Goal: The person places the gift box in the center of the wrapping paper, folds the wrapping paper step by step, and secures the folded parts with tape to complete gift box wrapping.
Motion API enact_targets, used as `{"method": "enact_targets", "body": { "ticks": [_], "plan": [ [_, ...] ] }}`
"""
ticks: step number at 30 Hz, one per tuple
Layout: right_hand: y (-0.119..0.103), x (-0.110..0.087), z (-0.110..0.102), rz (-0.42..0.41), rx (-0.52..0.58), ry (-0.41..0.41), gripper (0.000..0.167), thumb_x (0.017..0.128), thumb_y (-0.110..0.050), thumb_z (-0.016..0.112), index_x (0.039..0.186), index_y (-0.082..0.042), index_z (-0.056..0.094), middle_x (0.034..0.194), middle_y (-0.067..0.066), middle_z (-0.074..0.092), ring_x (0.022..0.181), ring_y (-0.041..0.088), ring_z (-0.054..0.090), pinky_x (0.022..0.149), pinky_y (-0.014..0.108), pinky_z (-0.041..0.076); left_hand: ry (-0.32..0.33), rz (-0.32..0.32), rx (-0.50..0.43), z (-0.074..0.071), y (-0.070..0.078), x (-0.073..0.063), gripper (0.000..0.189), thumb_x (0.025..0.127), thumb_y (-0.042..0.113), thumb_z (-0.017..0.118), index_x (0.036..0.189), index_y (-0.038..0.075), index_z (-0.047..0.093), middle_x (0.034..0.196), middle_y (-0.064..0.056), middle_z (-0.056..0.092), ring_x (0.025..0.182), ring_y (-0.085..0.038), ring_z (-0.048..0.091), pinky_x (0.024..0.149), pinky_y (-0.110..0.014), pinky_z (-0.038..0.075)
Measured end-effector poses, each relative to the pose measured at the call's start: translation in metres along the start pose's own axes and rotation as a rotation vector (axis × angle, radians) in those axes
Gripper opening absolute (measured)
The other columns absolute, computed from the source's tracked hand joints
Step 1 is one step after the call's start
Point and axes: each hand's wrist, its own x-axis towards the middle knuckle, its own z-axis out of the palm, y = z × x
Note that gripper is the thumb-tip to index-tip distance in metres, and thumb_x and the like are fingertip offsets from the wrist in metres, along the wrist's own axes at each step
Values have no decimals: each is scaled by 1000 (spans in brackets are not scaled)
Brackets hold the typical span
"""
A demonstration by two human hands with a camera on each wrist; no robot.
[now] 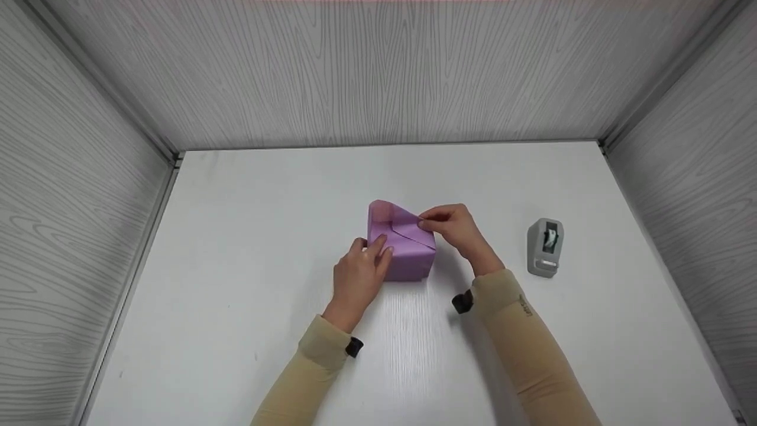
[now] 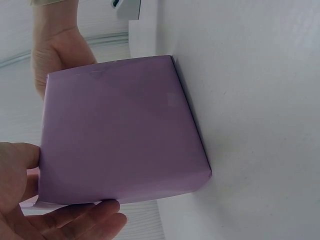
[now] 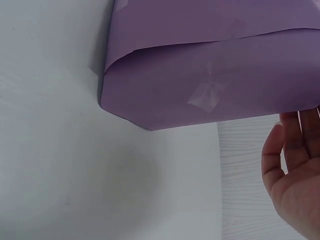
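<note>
White, the desk (image 1: pixel 248 236) carried a purple box (image 1: pixel 409 265) near its middle, its flap (image 1: pixel 408 225) raised toward the far side, long axis unclear. A grey tape dispenser (image 1: pixel 544 247) stood apart, rightward. The right hand's (image 1: pixel 460 232) fingers pinched the flap; the left hand's (image 1: pixel 358 277) pressed the box.

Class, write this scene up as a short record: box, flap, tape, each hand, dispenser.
Box: purple-wrapped, on a white table
Flap: purple, at the box's top
Tape patch: clear, on one side of the box
Left hand: holds the box's left edge
Right hand: pinches the flap
Tape dispenser: grey, right of the box, untouched
</note>
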Motion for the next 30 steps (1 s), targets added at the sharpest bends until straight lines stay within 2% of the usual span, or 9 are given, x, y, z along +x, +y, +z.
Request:
{"method": "enact_targets", "body": {
  "ticks": [6, 11, 22, 30],
  "plan": [
    [-18, -5, 4, -11, -19, -35, 19, 85, 4, 71, 103, 11, 71, 92, 13, 72, 80, 14, 64, 75, 27, 53, 17, 18, 20, 1, -1, -1, 31, 97, 34, 62, 119, 15, 71, 90, -16, 63, 63, -31, 65, 51, -45, 54],
    [-35, -13, 8, -42, -55, -13, 16, 84, 1, 74, 96, 11, 72, 87, 11, 73, 77, 12, 65, 73, 26, 53, 10, 13, 9, 2, -1, -1, 32, 98, 34, 61, 120, 14, 71, 90, -16, 63, 64, -30, 65, 53, -45, 54],
    [-32, -8, 10, -44, -66, 52, 14, 82, -2, 78, 92, 8, 75, 86, 10, 73, 78, 13, 65, 71, 24, 53, -7, -4, -10, 0, 0, 0, 33, 98, 35, 61, 122, 14, 71, 91, -16, 63, 65, -30, 65, 54, -45, 54],
    [-41, -9, 15, -70, -49, 56, 15, 83, 0, 75, 94, 10, 74, 89, 14, 73, 78, 13, 65, 71, 24, 53, 4, 3, -13, 0, -1, -1, 32, 98, 34, 61, 121, 14, 71, 91, -15, 63, 65, -30, 65, 53, -45, 54]
  ]
}}
